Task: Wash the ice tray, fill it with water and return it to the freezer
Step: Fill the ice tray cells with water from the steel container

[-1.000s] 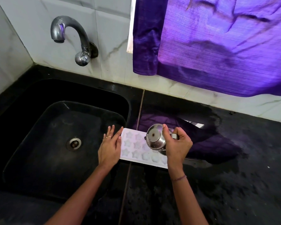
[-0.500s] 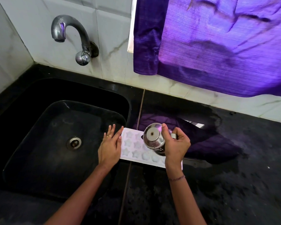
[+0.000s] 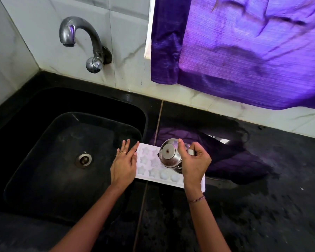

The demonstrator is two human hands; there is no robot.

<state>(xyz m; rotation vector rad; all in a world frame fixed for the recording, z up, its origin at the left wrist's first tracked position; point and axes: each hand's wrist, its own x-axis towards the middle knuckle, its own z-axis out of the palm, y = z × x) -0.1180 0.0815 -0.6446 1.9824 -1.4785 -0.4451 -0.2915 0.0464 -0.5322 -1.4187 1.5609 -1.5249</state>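
White ice tray (image 3: 149,165) lies on the black desk (image 3: 262,206), its left end at the sink (image 3: 145,113) rim. Left grip (image 3: 124,164), fingers straight, touches that end; right grip (image 3: 195,162) clasps a tilted steel jug (image 3: 169,157) over it.

Bare black tabletop (image 3: 262,206) stretches right of and nearer than the ice tray (image 3: 149,165), leaving a hand wide room to pass. To the left, the sink (image 3: 44,160) basin lies open down to its drain (image 3: 83,158). Above the tray the way is blocked: the right hand (image 3: 195,162) grips a tilted steel pot (image 3: 169,157), and the left hand (image 3: 124,164) lies flat against its left end. A tap (image 3: 80,37) juts from the far wall over the sink. A purple curtain (image 3: 244,51) overhangs the far right.
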